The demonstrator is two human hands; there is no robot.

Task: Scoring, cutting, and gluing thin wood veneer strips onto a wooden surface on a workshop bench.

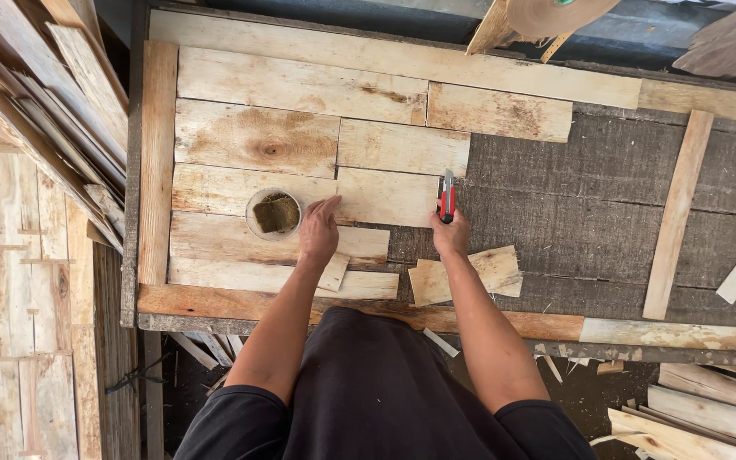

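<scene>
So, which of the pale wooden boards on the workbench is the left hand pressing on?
The left hand presses the short pale board beside the round cup; the right hand holds a red utility knife at its right end.

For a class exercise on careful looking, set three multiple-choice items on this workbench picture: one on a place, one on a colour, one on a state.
1. Where does the round container sit?
A. On the boards, beside the left hand
B. On the floor
C. On the leaning plank stack

2. What colours is the tool in the right hand?
A. Blue and white
B. Red and black
C. Green and yellow

3. How is the left hand placed?
A. Raised in the air
B. Gripping the tool
C. Resting flat on a short board

Answers:
1. A, it stands on the pale boards just left of that hand.
2. B, a red body with dark parts shows above the fist.
3. C, its fingers lie spread on the wood.
</scene>
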